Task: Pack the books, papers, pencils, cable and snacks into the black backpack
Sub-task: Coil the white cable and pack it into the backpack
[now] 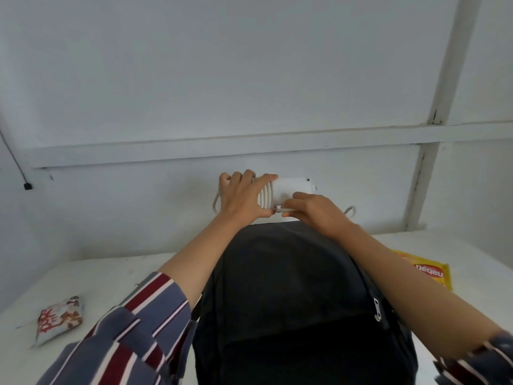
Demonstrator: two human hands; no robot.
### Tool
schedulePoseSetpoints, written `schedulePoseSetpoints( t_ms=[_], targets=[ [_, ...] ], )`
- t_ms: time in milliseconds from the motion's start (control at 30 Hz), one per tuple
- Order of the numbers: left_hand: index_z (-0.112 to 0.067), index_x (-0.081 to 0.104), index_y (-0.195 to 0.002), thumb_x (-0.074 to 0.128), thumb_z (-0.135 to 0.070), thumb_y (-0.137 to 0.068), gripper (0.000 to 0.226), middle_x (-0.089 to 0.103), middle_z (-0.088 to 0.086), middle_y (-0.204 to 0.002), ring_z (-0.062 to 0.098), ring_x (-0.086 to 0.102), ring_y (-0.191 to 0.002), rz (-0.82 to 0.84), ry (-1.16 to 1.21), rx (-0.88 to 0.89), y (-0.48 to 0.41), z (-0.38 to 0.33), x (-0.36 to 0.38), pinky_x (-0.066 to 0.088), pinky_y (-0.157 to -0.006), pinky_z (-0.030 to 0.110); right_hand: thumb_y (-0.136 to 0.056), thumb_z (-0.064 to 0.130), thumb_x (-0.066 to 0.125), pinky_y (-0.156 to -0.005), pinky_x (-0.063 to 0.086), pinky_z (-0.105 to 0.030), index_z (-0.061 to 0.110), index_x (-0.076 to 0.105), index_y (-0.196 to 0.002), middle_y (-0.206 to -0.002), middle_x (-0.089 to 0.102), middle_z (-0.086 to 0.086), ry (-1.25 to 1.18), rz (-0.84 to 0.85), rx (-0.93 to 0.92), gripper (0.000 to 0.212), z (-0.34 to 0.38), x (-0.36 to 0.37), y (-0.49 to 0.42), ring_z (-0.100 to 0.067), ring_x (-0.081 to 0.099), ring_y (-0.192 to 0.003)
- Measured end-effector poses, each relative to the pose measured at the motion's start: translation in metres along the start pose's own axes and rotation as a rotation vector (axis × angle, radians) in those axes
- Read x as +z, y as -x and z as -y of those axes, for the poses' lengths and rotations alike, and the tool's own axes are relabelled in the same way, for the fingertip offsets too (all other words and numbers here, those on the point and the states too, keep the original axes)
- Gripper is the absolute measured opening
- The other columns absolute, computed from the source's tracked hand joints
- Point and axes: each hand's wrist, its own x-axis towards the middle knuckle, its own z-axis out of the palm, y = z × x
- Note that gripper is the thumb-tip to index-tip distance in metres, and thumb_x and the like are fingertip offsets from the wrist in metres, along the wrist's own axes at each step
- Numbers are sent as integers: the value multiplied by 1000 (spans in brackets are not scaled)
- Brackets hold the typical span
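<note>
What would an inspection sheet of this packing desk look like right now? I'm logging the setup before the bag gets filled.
Surface: white table, scuffed.
Job's things: black backpack upright at centre, main zip looks shut; white charger with its cable wound round it, held above the bag; yellow snack pack to the right; red-and-white snack packet to the left. Books, papers, pencils: nothing seen.
Clutter: nothing seen.
Grips: left hand grips the coiled end; right hand pinches the loose cable end.
Cables: thin black wire on the left wall.
Surroundings: white wall with painted battens.
</note>
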Motion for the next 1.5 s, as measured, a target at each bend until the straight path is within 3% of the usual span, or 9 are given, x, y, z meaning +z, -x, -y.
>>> schedulePoseSetpoints(
  t_ms=[367, 533, 667, 867, 1000, 1167, 1267, 1400, 1500],
  targets=[
    [-39, 51, -121, 55, -78, -58, 74, 62, -4, -110, 17, 57, -98, -101, 236, 58, 8, -1, 5, 24, -82, 33, -68, 48, 75, -57, 31, -28, 6, 65, -74, -62, 61, -9, -28, -314, 232, 43, 0, -21, -9, -23, 49, -58],
    [-39, 58, -114, 49, -75, -55, 70, 64, -2, -99, 22, 59, -88, -177, 126, 80, 4, 4, 2, 21, -78, 34, -66, 57, 73, -50, 29, -25, 14, 40, -46, -45, 37, 1, -134, -71, 457, 58, -6, -30, 5, -15, 43, -46],
    [-37, 59, -115, 51, -74, -54, 72, 64, 1, -101, 24, 58, -90, -143, 74, 71, 6, 20, -4, 19, -79, 35, -90, 28, 57, -63, 45, -21, 8, 68, -82, -74, 62, -12, -492, 206, 381, 25, -21, -47, 21, -14, 53, -61],
    [-39, 57, -119, 51, -74, -57, 71, 63, -1, -103, 21, 58, -93, -85, 43, 200, 19, 7, -8, 18, -82, 34, -86, 20, 65, -86, 49, -29, 11, 73, -92, -91, 70, 1, -324, -95, 249, 14, -30, -50, 5, -14, 64, -86],
    [-36, 54, -121, 50, -74, -56, 76, 64, 0, -102, 21, 59, -90, -114, 104, 261, 27, 3, -8, 19, -81, 33, -80, 24, 72, -79, 50, -25, 12, 73, -86, -83, 68, 8, -362, -196, 247, 13, -29, -42, -6, -4, 63, -78],
    [-41, 19, -140, 42, -76, -61, 90, 64, 4, -99, 23, 59, -87, -152, 114, 333, 32, -8, -16, 35, -82, 42, -76, 14, 75, -57, 41, -10, 9, 72, -82, -69, 66, 0, -590, -179, 265, 9, -28, -35, -15, 2, 56, -55],
    [-44, 34, -135, 45, -75, -63, 80, 63, 5, -96, 23, 59, -84, -206, 147, 362, 30, -8, -17, 31, -81, 39, -78, 7, 73, -57, 46, -12, 10, 72, -87, -71, 68, 2, -716, -163, 235, 10, -31, -27, -17, 3, 60, -58],
    [-43, 49, -124, 51, -72, -61, 70, 63, 4, -96, 22, 60, -84, -258, 219, 354, 26, -10, -19, 28, -81, 37, -74, 31, 74, -71, 49, -16, 27, 72, -95, -81, 71, 18, -898, -65, 198, 22, -36, -19, -4, 3, 65, -78],
    [-42, 48, -124, 51, -72, -63, 68, 64, 3, -97, 21, 61, -86, -287, 265, 315, 21, -14, -24, 30, -80, 37, -76, 21, 60, -77, 49, -13, 19, 54, -113, -94, 68, 21, -1056, -14, 254, 38, -40, -8, 1, 3, 62, -88]
  ],
)
